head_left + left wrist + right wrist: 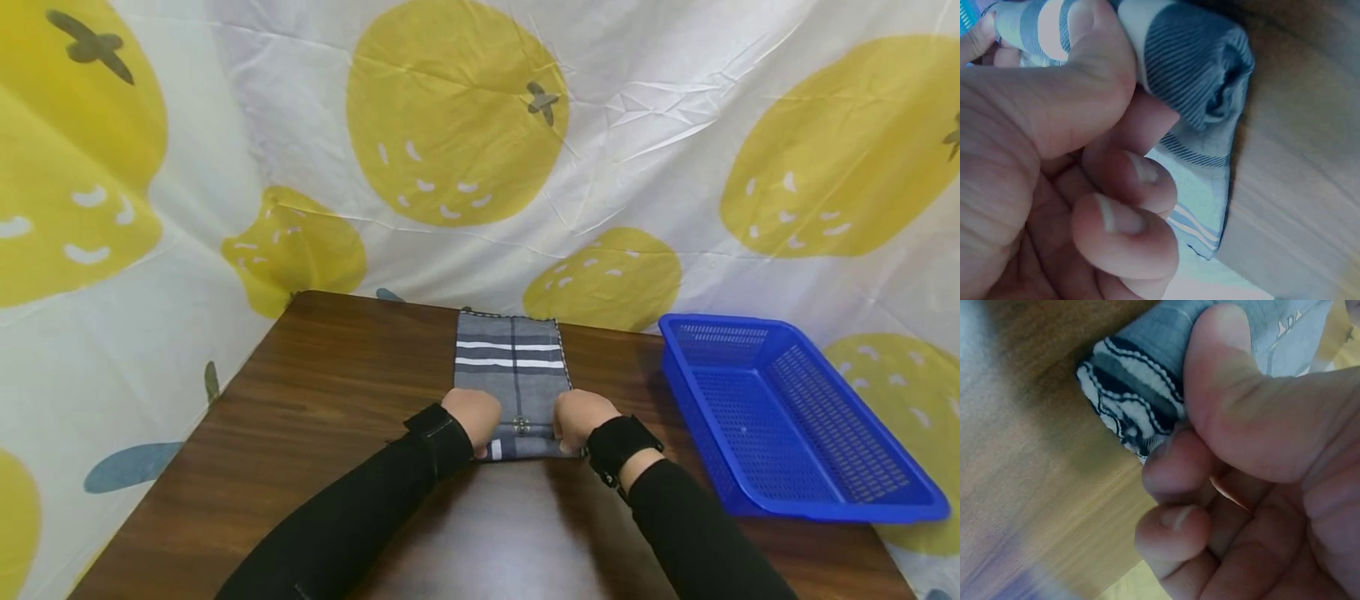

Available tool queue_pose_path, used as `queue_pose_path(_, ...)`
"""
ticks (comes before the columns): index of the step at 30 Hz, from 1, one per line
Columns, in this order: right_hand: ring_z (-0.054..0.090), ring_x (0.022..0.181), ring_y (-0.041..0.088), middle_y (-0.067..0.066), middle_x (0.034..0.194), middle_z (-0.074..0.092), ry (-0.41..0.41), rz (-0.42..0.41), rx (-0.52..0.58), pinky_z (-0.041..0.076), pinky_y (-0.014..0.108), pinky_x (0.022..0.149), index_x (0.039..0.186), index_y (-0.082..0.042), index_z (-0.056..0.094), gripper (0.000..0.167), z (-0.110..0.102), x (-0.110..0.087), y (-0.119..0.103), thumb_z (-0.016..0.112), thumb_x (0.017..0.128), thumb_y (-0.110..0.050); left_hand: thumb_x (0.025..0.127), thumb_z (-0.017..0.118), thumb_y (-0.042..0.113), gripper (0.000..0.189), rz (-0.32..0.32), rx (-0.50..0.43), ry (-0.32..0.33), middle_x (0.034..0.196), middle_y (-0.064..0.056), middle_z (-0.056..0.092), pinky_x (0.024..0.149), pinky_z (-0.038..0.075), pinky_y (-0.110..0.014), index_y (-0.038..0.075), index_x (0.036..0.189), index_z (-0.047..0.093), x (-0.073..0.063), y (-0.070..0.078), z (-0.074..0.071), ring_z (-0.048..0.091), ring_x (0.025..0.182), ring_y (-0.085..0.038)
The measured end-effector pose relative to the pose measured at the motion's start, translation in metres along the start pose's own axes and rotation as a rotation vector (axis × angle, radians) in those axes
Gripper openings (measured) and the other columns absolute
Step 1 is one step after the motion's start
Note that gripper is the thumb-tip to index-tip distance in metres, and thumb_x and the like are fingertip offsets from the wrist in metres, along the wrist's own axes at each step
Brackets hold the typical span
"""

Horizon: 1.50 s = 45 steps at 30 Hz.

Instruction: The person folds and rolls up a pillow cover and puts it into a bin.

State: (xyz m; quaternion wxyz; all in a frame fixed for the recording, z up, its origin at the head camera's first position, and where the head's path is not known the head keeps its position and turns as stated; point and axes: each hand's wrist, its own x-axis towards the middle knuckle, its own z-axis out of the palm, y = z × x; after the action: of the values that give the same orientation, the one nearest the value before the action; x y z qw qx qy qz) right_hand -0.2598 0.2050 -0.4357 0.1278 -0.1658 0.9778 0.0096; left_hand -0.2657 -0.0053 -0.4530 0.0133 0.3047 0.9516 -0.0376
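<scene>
A grey cloth (495,333) with white and dark stripes lies lengthwise on the table, its far part flat and its near end rolled up. My left hand (472,417) pinches the left end of the roll between thumb and curled fingers. In the left wrist view the open spiral end of the rolled cloth (1210,75) sticks out past the thumb. At the roll's other end, my right hand (581,417) pinches the cloth, and layered stitched edges (1138,387) show beside the thumb. A small emblem is visible on the cloth between the hands.
A blue plastic basket (757,400) with mesh walls stands to the right of my right arm. The brown wooden table (337,367) ends at the back against a white curtain (300,125) printed with yellow fruit.
</scene>
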Motion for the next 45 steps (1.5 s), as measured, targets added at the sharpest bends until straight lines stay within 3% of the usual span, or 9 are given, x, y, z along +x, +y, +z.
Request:
queue_pose_path(4, 0.063, 0.075, 0.016, -0.002, 0.081, 0.073, -0.047, 0.000, -0.003, 0.059, 0.038, 0.076, 0.074, -0.016, 0.075, 0.019, 0.001, 0.006, 0.004, 0.092, 0.073, -0.006, 0.074, 0.095, 0.020, 0.030, 0.007, 0.018, 0.105, 0.068, 0.004, 0.068, 0.059, 0.061, -0.040, 0.018, 0.066, 0.066, -0.007, 0.004, 0.009, 0.064, 0.062, -0.013)
queue_pose_path(10, 0.059, 0.075, 0.014, -0.004, 0.077, 0.070, -0.102, -0.019, 0.012, 0.057, 0.034, 0.078, 0.074, -0.016, 0.075, 0.018, -0.001, 0.011, 0.008, 0.090, 0.078, -0.006, 0.088, 0.078, 0.011, 0.024, 0.057, 0.113, 0.389, 0.066, 0.002, 0.073, 0.051, 0.057, -0.036, 0.017, 0.065, 0.072, -0.030, 0.021, 0.018, 0.069, 0.059, -0.016)
queue_pose_path(14, 0.057, 0.072, 0.012, -0.006, 0.073, 0.067, -0.105, -0.022, 0.018, 0.054, 0.031, 0.074, 0.073, -0.016, 0.074, 0.020, -0.001, 0.013, 0.011, 0.090, 0.079, -0.007, 0.085, 0.079, 0.012, 0.028, 0.066, 0.188, 0.458, 0.061, 0.006, 0.070, 0.048, 0.053, -0.032, 0.021, 0.059, 0.072, -0.042, 0.032, 0.021, 0.065, 0.056, -0.011)
queue_pose_path(20, 0.056, 0.070, 0.012, -0.007, 0.069, 0.064, -0.080, -0.033, 0.035, 0.053, 0.030, 0.072, 0.070, -0.016, 0.072, 0.022, 0.001, 0.014, 0.013, 0.090, 0.077, -0.006, 0.081, 0.080, 0.010, 0.032, 0.015, 0.219, 0.524, 0.057, 0.006, 0.067, 0.047, 0.053, -0.032, 0.022, 0.055, 0.069, -0.041, 0.034, 0.030, 0.062, 0.055, -0.011)
queue_pose_path(30, 0.054, 0.070, 0.011, -0.008, 0.068, 0.063, -0.069, -0.037, 0.035, 0.052, 0.029, 0.072, 0.069, -0.016, 0.071, 0.023, 0.002, 0.014, 0.014, 0.091, 0.077, -0.006, 0.082, 0.082, 0.017, 0.023, -0.053, 0.205, 0.531, 0.061, 0.003, 0.069, 0.046, 0.053, -0.033, 0.020, 0.061, 0.072, -0.035, 0.027, 0.033, 0.064, 0.058, -0.014)
queue_pose_path(40, 0.057, 0.071, 0.010, -0.008, 0.071, 0.068, -0.046, -0.066, 0.038, 0.055, 0.029, 0.075, 0.072, -0.016, 0.074, 0.019, 0.004, 0.012, 0.016, 0.091, 0.077, -0.009, 0.088, 0.077, 0.014, 0.020, -0.003, 0.141, 0.400, 0.070, 0.000, 0.074, 0.056, 0.059, -0.037, 0.017, 0.069, 0.074, -0.024, 0.013, 0.030, 0.066, 0.066, -0.019)
queue_pose_path(45, 0.057, 0.071, 0.010, -0.008, 0.072, 0.068, -0.035, -0.066, 0.037, 0.055, 0.029, 0.075, 0.073, -0.016, 0.074, 0.018, 0.005, 0.012, 0.016, 0.091, 0.077, -0.011, 0.094, 0.073, 0.010, 0.028, -0.001, 0.077, 0.290, 0.069, -0.003, 0.072, 0.057, 0.061, -0.041, 0.014, 0.067, 0.067, -0.011, 0.001, 0.028, 0.070, 0.065, -0.021)
